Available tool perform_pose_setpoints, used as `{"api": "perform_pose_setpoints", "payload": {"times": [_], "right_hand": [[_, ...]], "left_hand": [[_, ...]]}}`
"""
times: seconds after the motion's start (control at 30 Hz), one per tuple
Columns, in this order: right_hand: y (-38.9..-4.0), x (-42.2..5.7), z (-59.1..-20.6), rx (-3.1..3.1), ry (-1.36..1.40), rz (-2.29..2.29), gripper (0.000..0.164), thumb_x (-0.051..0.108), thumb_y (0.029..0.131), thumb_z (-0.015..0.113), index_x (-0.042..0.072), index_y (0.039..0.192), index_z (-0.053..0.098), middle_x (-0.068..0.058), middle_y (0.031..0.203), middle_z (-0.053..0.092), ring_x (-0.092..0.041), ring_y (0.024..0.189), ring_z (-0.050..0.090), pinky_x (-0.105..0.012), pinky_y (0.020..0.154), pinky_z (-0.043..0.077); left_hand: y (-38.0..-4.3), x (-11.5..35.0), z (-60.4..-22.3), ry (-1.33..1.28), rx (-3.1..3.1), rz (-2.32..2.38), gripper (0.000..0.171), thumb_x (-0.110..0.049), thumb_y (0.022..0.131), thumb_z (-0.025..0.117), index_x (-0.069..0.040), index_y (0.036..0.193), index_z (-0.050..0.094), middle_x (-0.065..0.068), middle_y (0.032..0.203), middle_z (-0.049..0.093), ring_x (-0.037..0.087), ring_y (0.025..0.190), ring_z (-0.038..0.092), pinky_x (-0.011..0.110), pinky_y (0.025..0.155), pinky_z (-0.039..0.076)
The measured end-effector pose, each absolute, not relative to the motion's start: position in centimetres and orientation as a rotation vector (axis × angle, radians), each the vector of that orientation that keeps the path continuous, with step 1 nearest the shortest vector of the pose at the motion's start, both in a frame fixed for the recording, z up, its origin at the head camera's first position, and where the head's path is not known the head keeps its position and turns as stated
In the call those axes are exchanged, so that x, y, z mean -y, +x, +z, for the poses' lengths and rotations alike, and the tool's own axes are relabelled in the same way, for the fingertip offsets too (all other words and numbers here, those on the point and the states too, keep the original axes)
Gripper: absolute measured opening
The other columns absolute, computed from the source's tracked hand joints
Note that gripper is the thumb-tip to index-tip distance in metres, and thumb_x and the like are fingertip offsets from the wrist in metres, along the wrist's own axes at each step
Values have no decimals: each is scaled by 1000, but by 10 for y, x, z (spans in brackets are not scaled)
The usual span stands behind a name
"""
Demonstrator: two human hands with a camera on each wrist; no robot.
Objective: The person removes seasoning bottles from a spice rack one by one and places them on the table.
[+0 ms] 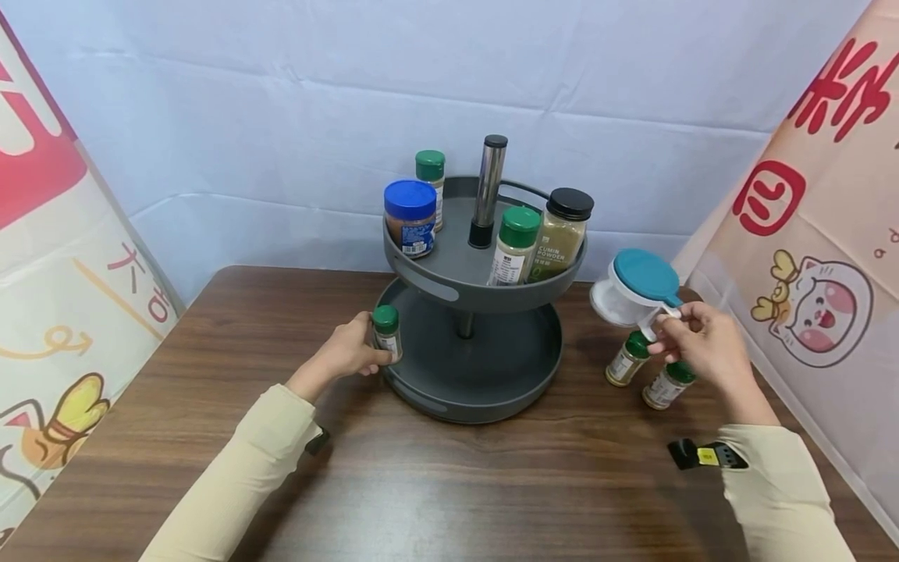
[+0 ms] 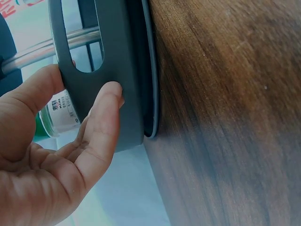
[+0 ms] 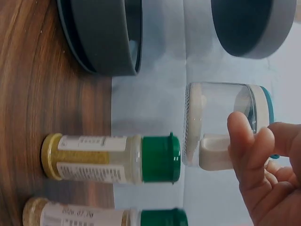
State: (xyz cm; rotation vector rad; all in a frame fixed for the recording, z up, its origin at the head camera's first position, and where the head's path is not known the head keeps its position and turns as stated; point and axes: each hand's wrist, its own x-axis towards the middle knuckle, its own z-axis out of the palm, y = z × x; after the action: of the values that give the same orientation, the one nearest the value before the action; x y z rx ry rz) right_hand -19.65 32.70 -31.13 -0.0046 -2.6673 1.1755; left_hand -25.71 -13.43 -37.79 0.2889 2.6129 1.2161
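A dark grey two-tier turntable (image 1: 485, 382) stands on the table. My left hand (image 1: 349, 349) grips the left rim of its lower tray (image 2: 127, 117), with digits on both sides of the wall. Just inside that rim stands a small green-capped spice bottle (image 1: 387, 332). On the right, my right hand (image 1: 709, 343) pinches the white handle (image 3: 216, 151) of a clear seasoning jar (image 1: 613, 303) with a teal lid (image 1: 644, 273), held above the table. White contents show in the jar. Beneath it stand two green-capped spice bottles (image 1: 627, 361) (image 1: 666, 387).
The upper tray (image 1: 485, 295) bears a blue-lidded jar (image 1: 410, 218), a black-lidded cumin powder jar (image 1: 559, 238) and green-capped bottles (image 1: 516, 246) around a metal post (image 1: 490, 183). Printed cloths (image 1: 808, 257) hang at both sides, and a pale cloth (image 1: 295, 133) behind.
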Motion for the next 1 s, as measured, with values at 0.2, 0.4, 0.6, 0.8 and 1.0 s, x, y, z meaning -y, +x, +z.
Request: {"api": "perform_pose_setpoints", "payload": {"times": [0.2,0.4,0.6,0.8,1.0], "right_hand": [[-192,-339,-313,2657,-60,1143,31,23,94,48,-8,95,49,17,59,62,-16,54,62,-22,43,49],[-189,-350,-316,2607,-79,1159,28,19,93,49,-8,92,47,23,57,59,-12,52,61,-19,42,48],[-184,-357,-320,2602,-108,1106,28,19,93,49,-9,91,48,24,56,57,-10,51,61,-17,43,48],[-181,-365,-321,2619,-137,1018,29,20,93,50,-9,92,50,25,54,56,-9,48,59,-17,43,47],[-178,-373,-325,2594,-188,1103,26,16,92,49,-9,92,47,19,52,59,-11,47,59,-18,40,47]], "left_hand": [[-257,133,-378,291,-2613,1219,79,-18,78,71,6,136,23,26,108,56,17,60,61,35,58,55],[-257,132,-379,282,-2603,1234,82,-18,78,71,6,138,20,27,109,55,17,60,61,35,58,55],[-255,133,-381,277,-2608,1230,82,-19,78,71,6,137,20,26,108,56,17,59,61,35,58,55],[-255,134,-380,285,-2611,1226,83,-18,78,71,6,138,19,27,109,55,18,60,61,34,58,55],[-257,134,-377,284,-2607,1219,83,-19,78,70,6,138,19,27,109,55,19,61,61,36,59,55]]}}
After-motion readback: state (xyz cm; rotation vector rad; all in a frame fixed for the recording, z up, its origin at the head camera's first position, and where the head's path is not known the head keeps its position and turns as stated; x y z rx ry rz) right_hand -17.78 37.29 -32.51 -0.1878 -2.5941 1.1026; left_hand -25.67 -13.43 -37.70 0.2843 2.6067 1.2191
